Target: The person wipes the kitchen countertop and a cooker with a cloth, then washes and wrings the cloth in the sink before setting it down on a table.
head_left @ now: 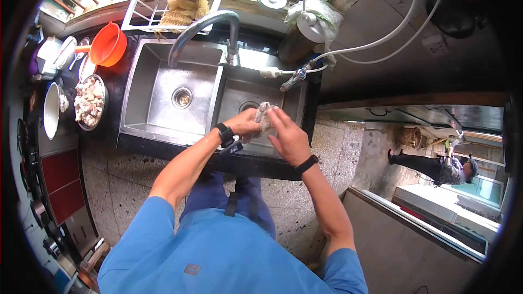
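Observation:
My left hand (244, 123) is closed around a crumpled greyish-white cloth (265, 115) over the right basin of the steel double sink (213, 98). The fingers of my right hand (290, 139) are stretched out against the cloth's right side, with the thumb apart. Part of the cloth is hidden inside my left hand. Behind my hands, the right basin's drain (249, 105) is partly visible. The curved faucet (204, 22) has its spout over the left basin, and no water shows from it.
Left of the sink stand a bowl of chopped pieces, perhaps meat (90, 100), a white bowl (52, 110) and an orange dipper (109, 44). A white rack (136, 5) holds scrubbing fibre (182, 12) behind the sink. White hoses (376, 49) cross at right. Another person (436, 167) is beyond the doorway.

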A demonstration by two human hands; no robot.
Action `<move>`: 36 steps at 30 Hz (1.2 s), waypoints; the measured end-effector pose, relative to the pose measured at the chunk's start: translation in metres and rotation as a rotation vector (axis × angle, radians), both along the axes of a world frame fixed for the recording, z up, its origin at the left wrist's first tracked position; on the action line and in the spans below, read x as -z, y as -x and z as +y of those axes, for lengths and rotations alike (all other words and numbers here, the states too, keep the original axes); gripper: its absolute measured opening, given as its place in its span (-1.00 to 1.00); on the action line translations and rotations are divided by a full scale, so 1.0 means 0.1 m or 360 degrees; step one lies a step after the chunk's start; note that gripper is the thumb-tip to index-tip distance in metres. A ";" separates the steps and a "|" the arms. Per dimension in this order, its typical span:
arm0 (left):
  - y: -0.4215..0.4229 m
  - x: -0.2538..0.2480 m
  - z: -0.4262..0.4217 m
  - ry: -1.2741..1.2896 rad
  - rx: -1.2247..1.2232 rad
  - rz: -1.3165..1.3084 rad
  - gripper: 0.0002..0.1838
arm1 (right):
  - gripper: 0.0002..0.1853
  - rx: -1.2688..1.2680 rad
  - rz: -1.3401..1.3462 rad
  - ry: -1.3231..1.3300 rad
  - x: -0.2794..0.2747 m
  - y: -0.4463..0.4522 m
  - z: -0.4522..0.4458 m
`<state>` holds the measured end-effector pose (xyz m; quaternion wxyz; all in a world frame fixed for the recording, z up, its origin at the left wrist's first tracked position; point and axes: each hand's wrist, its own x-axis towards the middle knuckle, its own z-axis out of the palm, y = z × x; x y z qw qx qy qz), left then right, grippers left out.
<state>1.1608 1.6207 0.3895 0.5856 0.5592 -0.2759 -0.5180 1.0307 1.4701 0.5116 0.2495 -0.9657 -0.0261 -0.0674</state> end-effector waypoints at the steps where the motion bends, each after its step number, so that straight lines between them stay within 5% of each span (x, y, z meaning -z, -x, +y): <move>1: -0.07 -0.20 0.02 0.0018 0.0125 0.0195 -0.65 | -0.25 -0.0119 0.0065 0.0053 0.01 0.02 0.00; 4: -0.12 -0.15 -0.09 0.0188 0.0173 0.0220 -0.66 | -0.25 -0.0379 -0.0160 0.0513 0.14 -0.07 -0.09; 7: -0.14 -0.60 -0.10 -0.0062 0.0401 0.0246 -0.67 | -0.31 -0.0428 -0.0178 0.0487 0.14 -0.15 -0.16; 14: 0.03 -0.73 -0.22 -0.0053 0.0308 0.0398 -0.78 | -0.60 -0.0228 -0.0111 0.0524 0.27 -0.28 -0.20; 17: 0.12 -0.39 -0.25 -0.0341 0.0235 -0.1347 -0.67 | -0.70 -0.0152 0.0312 0.0688 0.49 -0.26 -0.23; 23: 0.23 -0.12 -0.22 -0.0075 -0.0110 -0.1999 -0.77 | -0.76 0.0078 0.0711 0.0228 0.76 -0.17 -0.20; 27: 0.24 -0.19 -0.21 0.0143 -0.0134 -0.2305 -0.84 | -0.67 0.0241 0.1006 -0.0462 0.75 -0.18 -0.20; 30: 0.23 -0.22 -0.25 0.0142 -0.0141 -0.2252 -0.83 | -0.61 0.0384 0.1497 -0.0978 0.63 -0.21 -0.30; 35: 0.07 -0.22 -0.31 -0.0001 -0.0513 -0.1785 -0.83 | -0.23 0.0725 0.1030 -0.1822 0.21 -0.01 -0.32; 36: 0.03 -0.21 -0.32 -0.0007 -0.0776 -0.1289 -0.84 | -0.23 0.0726 0.1030 -0.1832 0.23 0.06 -0.27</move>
